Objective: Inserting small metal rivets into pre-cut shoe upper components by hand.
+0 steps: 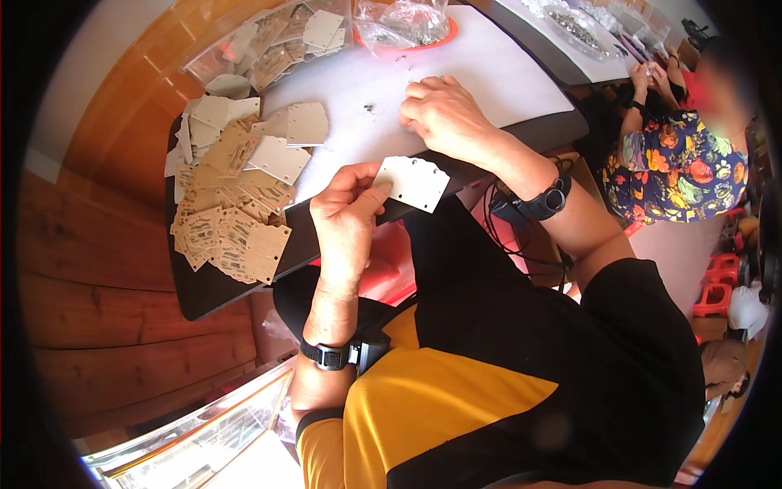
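My left hand holds a white card between thumb and fingers. The card has a notched upper edge and several small dark holes, and it hangs in front of the table's near edge. Above the white tabletop, my right hand is closed, fingers curled together and pointing left. What its fingertips hold, if anything, is too small to make out. A few tiny metal pieces lie on the white surface, left of that hand.
Piles of brown printed cards and white cards cover the table's left end. Behind them stands a clear box of more cards. A red tray holds a plastic bag of small parts. A co-worker sits at the right.
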Motion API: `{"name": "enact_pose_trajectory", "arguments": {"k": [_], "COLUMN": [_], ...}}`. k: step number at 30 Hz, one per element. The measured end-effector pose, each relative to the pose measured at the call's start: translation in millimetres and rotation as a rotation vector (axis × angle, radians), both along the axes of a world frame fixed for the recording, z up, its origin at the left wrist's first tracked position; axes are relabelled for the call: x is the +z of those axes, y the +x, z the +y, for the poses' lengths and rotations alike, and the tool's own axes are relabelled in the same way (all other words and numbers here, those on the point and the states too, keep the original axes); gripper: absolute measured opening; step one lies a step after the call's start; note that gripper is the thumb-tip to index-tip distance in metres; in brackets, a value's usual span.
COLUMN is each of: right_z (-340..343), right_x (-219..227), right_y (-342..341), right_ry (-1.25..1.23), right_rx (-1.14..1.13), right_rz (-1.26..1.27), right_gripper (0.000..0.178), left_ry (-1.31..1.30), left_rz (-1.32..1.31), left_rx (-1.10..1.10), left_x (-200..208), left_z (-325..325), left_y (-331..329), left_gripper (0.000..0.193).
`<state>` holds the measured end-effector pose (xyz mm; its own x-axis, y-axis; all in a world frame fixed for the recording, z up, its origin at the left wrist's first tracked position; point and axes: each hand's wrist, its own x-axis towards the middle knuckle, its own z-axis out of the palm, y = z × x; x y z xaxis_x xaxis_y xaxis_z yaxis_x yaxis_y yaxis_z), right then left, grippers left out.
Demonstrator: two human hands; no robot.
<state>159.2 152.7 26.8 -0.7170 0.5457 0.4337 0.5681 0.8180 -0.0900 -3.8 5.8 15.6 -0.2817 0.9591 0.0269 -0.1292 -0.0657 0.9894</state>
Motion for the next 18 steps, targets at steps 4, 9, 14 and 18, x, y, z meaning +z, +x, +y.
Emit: {"name": "enact_pose_trajectory", "arguments": {"k": [4,9,14,18], "right_z": [-5,-2,-1,7], "right_x": [-5,-6,2,10], "right_y": [-8,-2,6,7], "right_ry": [0.204,0.127,0.062,-0.087], "right_rx": [-0.024,-0.027,0.025,0.118], "right_rz": [-0.073,-0.060,-0.054,-0.059], "right_gripper": [0.008,0.013,0.009,0.002], "left_ry": [0.010,-0.005,0.005,0.004], "left_rz": [-0.019,-0.010,0.004,0.026], "left_rx": [0.020,0.021,0.030,0.033], "left_x": [0,0,-3,-3], "left_z": [-1,2,2,3], "left_y": [0,1,1,2], "left_gripper": [0.021,0.022,0.022,0.022]}}
